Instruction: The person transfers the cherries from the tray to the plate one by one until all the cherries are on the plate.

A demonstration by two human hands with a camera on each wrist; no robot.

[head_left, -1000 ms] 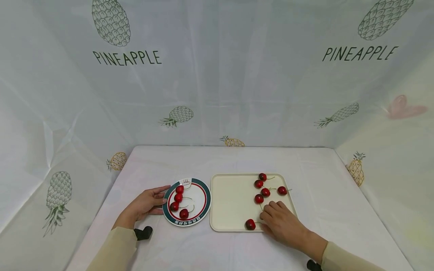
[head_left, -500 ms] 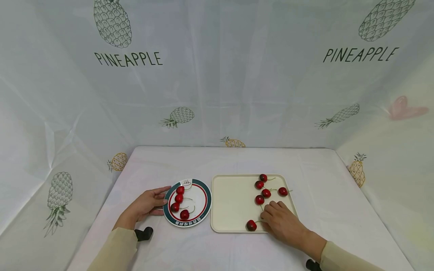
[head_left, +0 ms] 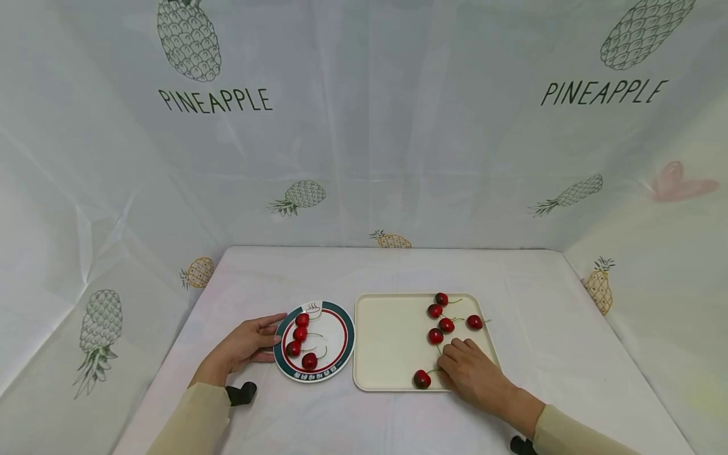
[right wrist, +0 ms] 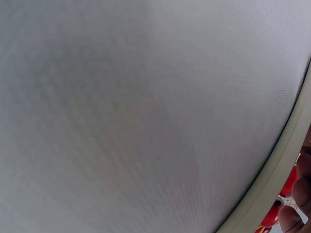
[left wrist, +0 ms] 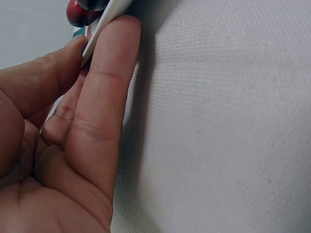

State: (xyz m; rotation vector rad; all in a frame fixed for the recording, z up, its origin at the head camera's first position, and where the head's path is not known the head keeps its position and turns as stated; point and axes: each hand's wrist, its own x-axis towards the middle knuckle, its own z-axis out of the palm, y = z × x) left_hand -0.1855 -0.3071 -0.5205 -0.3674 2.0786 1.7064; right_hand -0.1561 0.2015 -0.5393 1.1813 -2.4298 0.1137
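Note:
In the head view, my left hand (head_left: 247, 344) grips the left edge of a round white plate (head_left: 345, 344) with a dark green rim. The left wrist view shows the thumb (left wrist: 43, 73) over the rim and a finger (left wrist: 104, 87) against its underside. Several red cherries with stems, such as one cherry (head_left: 309, 361), lie on the plate. My right hand (head_left: 478, 379) is over the front right of a cream tray (head_left: 387, 341), fingers bent downward. One cherry (head_left: 422, 379) lies left of it, its stem reaching toward the fingers. The right fingertips are hidden; I cannot tell whether they hold anything.
More cherries lie on the tray's right side, among them a cherry (head_left: 435, 336) just beyond the right hand and a cherry (head_left: 474, 322) by the right rim. Plate and tray stand side by side on a white-covered table (head_left: 398, 272). A pineapple-print curtain (head_left: 364, 126) hangs behind.

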